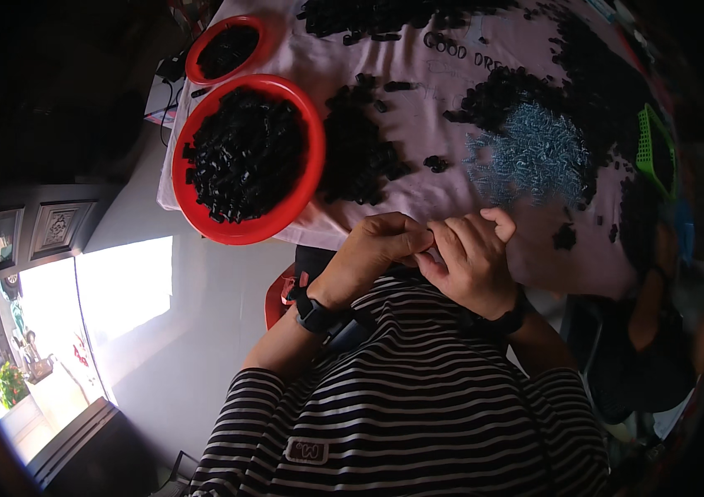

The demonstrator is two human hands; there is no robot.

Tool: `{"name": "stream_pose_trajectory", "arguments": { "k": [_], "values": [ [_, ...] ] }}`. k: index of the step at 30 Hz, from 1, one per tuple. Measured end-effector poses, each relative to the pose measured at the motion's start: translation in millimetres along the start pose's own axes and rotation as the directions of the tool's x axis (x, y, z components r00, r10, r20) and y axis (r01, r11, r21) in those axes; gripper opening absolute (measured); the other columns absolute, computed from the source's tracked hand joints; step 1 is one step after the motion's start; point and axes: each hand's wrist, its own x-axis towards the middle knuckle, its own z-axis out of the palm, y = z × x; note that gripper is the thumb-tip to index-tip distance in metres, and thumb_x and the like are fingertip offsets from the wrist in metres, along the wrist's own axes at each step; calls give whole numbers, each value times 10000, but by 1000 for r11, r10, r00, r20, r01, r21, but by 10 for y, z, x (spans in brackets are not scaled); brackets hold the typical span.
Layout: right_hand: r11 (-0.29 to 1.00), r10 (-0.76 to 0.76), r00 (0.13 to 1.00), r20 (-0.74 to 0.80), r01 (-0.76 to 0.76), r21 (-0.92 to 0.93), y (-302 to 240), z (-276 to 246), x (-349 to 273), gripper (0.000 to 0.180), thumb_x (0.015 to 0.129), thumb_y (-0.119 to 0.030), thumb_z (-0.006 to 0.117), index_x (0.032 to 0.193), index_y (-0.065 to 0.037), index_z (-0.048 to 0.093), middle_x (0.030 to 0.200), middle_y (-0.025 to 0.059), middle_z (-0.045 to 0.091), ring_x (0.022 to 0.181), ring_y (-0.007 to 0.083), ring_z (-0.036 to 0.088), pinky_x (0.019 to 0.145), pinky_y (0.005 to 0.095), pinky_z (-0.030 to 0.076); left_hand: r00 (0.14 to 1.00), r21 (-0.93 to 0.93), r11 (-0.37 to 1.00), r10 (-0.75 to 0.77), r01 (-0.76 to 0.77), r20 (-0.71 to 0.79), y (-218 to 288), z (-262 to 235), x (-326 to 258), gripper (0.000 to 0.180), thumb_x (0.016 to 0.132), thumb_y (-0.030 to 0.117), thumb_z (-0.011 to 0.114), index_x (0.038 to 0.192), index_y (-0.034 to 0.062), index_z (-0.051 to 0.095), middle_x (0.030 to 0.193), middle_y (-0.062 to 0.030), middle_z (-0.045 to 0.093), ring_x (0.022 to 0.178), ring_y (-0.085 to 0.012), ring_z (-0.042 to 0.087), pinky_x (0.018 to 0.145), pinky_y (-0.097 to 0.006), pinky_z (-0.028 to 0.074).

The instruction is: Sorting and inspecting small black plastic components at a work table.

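Note:
My left hand [375, 250] and my right hand [474, 263] meet at their fingertips just above the near edge of the cloth-covered table. Thumb and fingers are pinched together on both; anything between them is too small or hidden to make out. The right little finger sticks out from the rest. Beyond the right hand lies a heap of small bluish, shiny pieces [534, 153], too fine to tell their kind. A loose pile of small black parts [364, 161] lies past the left hand. Left of that, a large red basin [312, 178] is heaped with similar black parts.
A smaller red basin [256, 35] with black parts stands behind the large one. More black parts [501, 95] spread over the pink cloth [460, 178] at the back and right. A green basket [643, 141] stands at the right edge, near another person's arm [648, 311].

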Motion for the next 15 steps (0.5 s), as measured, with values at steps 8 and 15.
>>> {"name": "stream_pose_trajectory", "arguments": {
  "k": [8, 15],
  "values": [
    [998, -44, 999, -28, 45, 33, 1, 50, -16, 218, 779, -151, 780, 933, -61, 657, 817, -4, 579, 713, 161, 572, 968, 433, 356, 995, 49, 995, -88, 86, 50, -81, -61, -7, 403, 976, 360, 737, 1075, -30, 719, 978, -70, 721, 913, -150, 689, 854, -310, 578],
    [989, -3, 1000, 14, 1, 146, 33, 12, -55, 279, 814, -192, 802, 1019, -60, 667, 870, 2, 604, 791, 160, 585, 1031, 454, 337, 996, -51, 996, -74, 77, 47, -100, 34, -16, 348, 980, 311, 740, 1063, -26, 713, 920, -44, 718, 848, -124, 701, 816, -261, 586]
  ]
}}
